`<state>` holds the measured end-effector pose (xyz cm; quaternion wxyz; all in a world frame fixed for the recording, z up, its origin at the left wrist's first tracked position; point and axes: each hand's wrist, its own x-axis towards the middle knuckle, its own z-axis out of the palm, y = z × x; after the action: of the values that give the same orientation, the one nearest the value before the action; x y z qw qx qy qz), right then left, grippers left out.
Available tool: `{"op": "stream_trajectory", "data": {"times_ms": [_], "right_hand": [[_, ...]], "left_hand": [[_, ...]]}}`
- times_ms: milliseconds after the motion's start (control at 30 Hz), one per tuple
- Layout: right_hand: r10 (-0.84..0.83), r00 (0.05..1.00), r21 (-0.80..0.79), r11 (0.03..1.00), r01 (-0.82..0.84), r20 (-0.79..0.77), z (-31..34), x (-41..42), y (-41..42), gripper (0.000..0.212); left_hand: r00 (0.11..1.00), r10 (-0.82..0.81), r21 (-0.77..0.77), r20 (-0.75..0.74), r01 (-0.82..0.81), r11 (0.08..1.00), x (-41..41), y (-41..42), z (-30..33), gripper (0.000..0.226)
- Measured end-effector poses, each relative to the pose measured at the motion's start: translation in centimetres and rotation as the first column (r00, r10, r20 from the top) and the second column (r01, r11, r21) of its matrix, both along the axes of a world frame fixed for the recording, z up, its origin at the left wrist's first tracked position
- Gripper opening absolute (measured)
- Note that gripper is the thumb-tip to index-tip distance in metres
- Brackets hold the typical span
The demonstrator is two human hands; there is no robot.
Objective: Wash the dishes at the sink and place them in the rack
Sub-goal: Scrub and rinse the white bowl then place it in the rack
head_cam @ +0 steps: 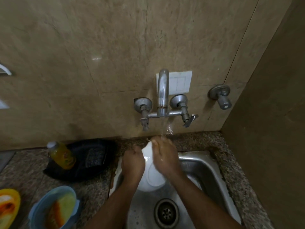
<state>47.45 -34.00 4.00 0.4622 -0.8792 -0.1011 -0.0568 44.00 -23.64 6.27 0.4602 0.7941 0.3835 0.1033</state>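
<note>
A white plate (pixel 154 177) is held tilted on edge over the steel sink (pixel 209 176), under water running from the wall tap (pixel 162 93). My left hand (pixel 132 164) grips the plate's left rim. Over the plate's upper right part lies my right hand (pixel 165 156), fingers flat on its surface, with the stream falling on them. No rack is in view.
A yellow soap bottle (pixel 61 155) lies on a dark cloth (pixel 92 159) on the granite counter left of the sink. A blue bowl with a sponge (pixel 54 209) and an orange dish (pixel 8 207) sit at the lower left. The drain (pixel 166 213) is open below the plate.
</note>
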Motion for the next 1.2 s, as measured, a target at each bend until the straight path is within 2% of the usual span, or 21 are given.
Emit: {"op": "stream_trajectory", "data": {"times_ms": [67, 133, 267, 400, 433, 467, 533, 567, 633, 700, 733, 800, 867, 967, 1033, 1133, 1200], "right_hand": [[-0.029, 0.967, 0.161, 0.984, 0.072, -0.253, 0.4, 0.9, -0.7, 0.038], [-0.033, 0.865, 0.279, 0.940, 0.197, -0.500, -0.2, 1.4, -1.1, 0.038], [-0.165, 0.846, 0.224, 0.923, 0.314, -0.507, -1.6, 0.2, -1.2, 0.039], [-0.208, 0.794, 0.103, 0.941, 0.321, -0.571, -1.6, 1.3, -2.5, 0.043], [-0.200, 0.797, 0.107, 0.943, 0.314, -0.571, -1.5, 1.6, -2.6, 0.041], [-0.177, 0.806, 0.116, 0.950, 0.289, -0.565, -1.1, 1.8, -2.7, 0.041], [-0.133, 0.867, 0.054, 0.982, 0.180, -0.480, -0.2, 1.8, -2.8, 0.044], [-0.091, 0.907, -0.048, 0.996, 0.078, -0.411, 0.6, 1.8, -2.6, 0.047], [-0.018, 0.968, -0.269, 0.962, -0.051, -0.249, 2.2, 1.7, -1.8, 0.052], [0.053, 0.995, -0.345, 0.935, -0.081, -0.090, 2.9, 1.6, -0.8, 0.055], [0.064, 0.998, -0.325, 0.944, -0.062, -0.003, 3.0, 1.2, -0.3, 0.054], [0.111, 0.982, -0.305, 0.950, -0.061, 0.150, 2.2, 0.2, 0.0, 0.048], [0.170, 0.968, -0.311, 0.944, -0.106, 0.186, 0.4, -0.1, -1.0, 0.037], [0.027, 0.999, -0.108, 0.994, -0.022, 0.047, -1.0, 0.3, -2.4, 0.042], [-0.005, 0.996, -0.124, 0.992, 0.016, 0.085, -0.9, 0.0, -1.7, 0.047], [0.083, 0.990, -0.151, 0.986, -0.065, 0.117, -0.2, -0.6, -1.0, 0.035], [0.045, 0.993, 0.070, 0.997, -0.037, -0.107, -1.1, 0.5, -2.2, 0.031]], "left_hand": [[1.000, -0.013, 0.010, 0.002, 0.013, 1.000, -0.5, -0.4, -0.1, 0.044], [1.000, 0.016, -0.032, 0.016, -0.016, 0.999, -0.9, -0.3, -0.5, 0.044], [0.992, 0.128, -0.246, -0.015, -0.127, 0.961, -1.2, 0.5, -1.6, 0.035], [0.986, 0.158, -0.348, -0.051, -0.166, 0.923, -1.9, 0.9, -3.2, 0.038], [0.987, 0.155, -0.330, -0.034, -0.158, 0.931, -2.0, 0.9, -3.3, 0.038], [0.992, 0.123, -0.233, -0.007, -0.121, 0.965, -1.8, 1.0, -3.1, 0.039], [0.996, -0.048, 0.117, 0.077, 0.038, 0.992, -1.5, 1.1, -2.0, 0.044], [0.979, -0.165, 0.266, 0.121, 0.129, 0.955, -1.2, 0.8, -1.3, 0.043], [0.925, -0.372, 0.428, 0.083, 0.304, 0.851, -0.3, -0.4, 0.1, 0.044], [0.925, -0.379, 0.497, -0.026, 0.341, 0.798, 0.5, -1.3, 1.2, 0.055], [0.935, -0.349, 0.501, -0.061, 0.331, 0.800, 0.8, -1.4, 1.4, 0.059], [0.957, -0.273, 0.394, -0.096, 0.289, 0.872, 1.3, -0.8, 1.1, 0.060], [0.978, -0.191, 0.243, -0.089, 0.207, 0.948, 1.2, -0.3, 0.6, 0.057], [0.986, -0.141, 0.175, -0.095, 0.156, 0.972, 0.7, -0.8, 0.1, 0.052], [0.991, -0.105, 0.135, -0.086, 0.116, 0.984, 0.7, -0.7, -0.1, 0.049], [0.995, -0.080, 0.099, -0.063, 0.086, 0.991, 0.9, -0.3, 0.0, 0.050], [0.996, -0.083, 0.108, -0.045, 0.087, 0.990, 0.7, -0.3, 0.2, 0.050]]}}
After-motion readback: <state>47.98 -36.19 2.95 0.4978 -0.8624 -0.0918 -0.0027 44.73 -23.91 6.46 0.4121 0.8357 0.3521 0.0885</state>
